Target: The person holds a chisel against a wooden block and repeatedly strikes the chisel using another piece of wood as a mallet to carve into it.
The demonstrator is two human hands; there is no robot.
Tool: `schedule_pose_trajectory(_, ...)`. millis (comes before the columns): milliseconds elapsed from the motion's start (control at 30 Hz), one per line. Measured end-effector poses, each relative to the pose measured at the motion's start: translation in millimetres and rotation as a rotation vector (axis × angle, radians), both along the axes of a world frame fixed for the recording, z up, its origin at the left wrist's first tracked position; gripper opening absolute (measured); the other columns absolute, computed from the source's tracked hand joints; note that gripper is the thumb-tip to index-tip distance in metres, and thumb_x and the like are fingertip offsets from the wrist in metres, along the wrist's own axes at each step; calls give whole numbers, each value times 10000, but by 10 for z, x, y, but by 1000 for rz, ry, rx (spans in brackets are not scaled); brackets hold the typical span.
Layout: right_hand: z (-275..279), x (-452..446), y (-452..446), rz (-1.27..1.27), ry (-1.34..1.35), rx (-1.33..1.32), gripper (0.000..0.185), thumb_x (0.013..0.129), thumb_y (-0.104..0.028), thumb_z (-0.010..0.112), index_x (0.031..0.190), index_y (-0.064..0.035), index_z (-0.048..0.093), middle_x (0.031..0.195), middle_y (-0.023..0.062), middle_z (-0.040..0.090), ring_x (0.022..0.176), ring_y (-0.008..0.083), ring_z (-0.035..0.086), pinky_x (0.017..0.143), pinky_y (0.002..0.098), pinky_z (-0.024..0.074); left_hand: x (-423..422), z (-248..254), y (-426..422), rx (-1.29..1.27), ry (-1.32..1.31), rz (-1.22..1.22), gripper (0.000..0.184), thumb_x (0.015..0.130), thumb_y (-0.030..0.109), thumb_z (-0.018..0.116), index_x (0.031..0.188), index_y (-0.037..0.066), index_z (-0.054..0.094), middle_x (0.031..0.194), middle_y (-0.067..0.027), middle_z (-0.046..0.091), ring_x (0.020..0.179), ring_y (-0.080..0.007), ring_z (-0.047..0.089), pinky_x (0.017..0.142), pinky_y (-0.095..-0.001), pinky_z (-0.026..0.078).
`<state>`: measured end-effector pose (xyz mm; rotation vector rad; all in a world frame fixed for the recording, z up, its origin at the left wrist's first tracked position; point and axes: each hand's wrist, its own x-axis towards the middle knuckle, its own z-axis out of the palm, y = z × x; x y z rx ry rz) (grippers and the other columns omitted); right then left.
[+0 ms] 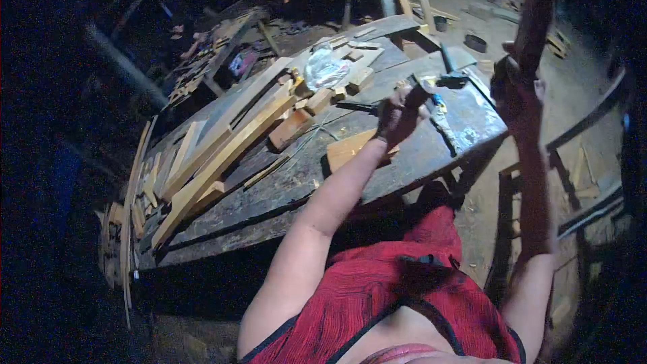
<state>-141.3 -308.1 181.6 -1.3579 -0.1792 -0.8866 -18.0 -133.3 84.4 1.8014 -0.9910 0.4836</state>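
Observation:
My left hand [399,113] is closed above the workbench [259,199], near its right end. Something dark shows at its fingers, too shadowed to name. Below and beside that hand lies a flat wooden block [347,150]. My right hand [517,81] is raised beyond the bench's right end, in shadow. Its fingers wrap round a thick dark club-like piece [536,23] that points upward. Close to my left hand, a narrow tool with a blue and yellow part [439,102] lies on the bench.
Long wooden strips [226,155] and a reddish-brown block [291,129] lie on the bench's left half. A clear plastic bag [327,67] rests among small wood offcuts. Behind stands another cluttered bench [222,61]. A wooden frame [515,195] stands at the right.

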Motion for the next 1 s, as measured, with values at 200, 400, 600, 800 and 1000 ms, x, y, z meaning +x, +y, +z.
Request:
schedule_pose_trajectory(200, -475, 8, 60, 269, 446, -424, 555, 621, -86, 706, 1122, 7, 487, 942, 100, 592, 880, 163, 564, 748, 309, 475, 108, -132, 28, 235, -250, 71, 428, 669, 116, 669, 1074, 141, 534, 780, -93, 577, 652, -281, 572, 546, -362, 456)
schedule_pose_trajectory(400, -276, -17, 51, 151, 135, 89, 455, 704, -79, 627, 1121, -44, 447, 654, 14, 517, 496, 79, 503, 367, 224, 382, 10, 73, 110, 69, 28, 4, 317, 663, 151, 693, 949, 101, 568, 718, -96, 572, 622, -274, 563, 549, -351, 444)
schedule_pose_trajectory(600, -643, 79, 191, 312, 564, -127, 472, 642, -121, 677, 1064, -36, 482, 699, 19, 513, 522, 97, 494, 422, 234, 407, 304, -111, 280, 46, -84, 105, 266, 683, 234, 673, 791, 32, 537, 579, -104, 496, 501, -203, 502, 507, -355, 428)
schedule_pose_trajectory(800, -1474, 115, 335, 249, 742, -22, 395, 661, -246, 728, 914, -69, 481, 622, -11, 449, 479, 91, 439, 414, 235, 351, 271, 198, 900, -534, 397, -12, 158, 690, 103, 654, 694, 63, 501, 591, -13, 510, 486, -123, 528, 488, -269, 453)
schedule_pose_trajectory(1000, -2173, 178, 587, 339, 809, 88, 343, 669, -254, 743, 826, -79, 492, 650, -4, 477, 501, 99, 457, 439, 238, 362, 478, 2, 1371, -972, 472, 74, 164, 670, 57, 611, 757, 43, 473, 589, -40, 484, 456, -163, 521, 475, -295, 473)
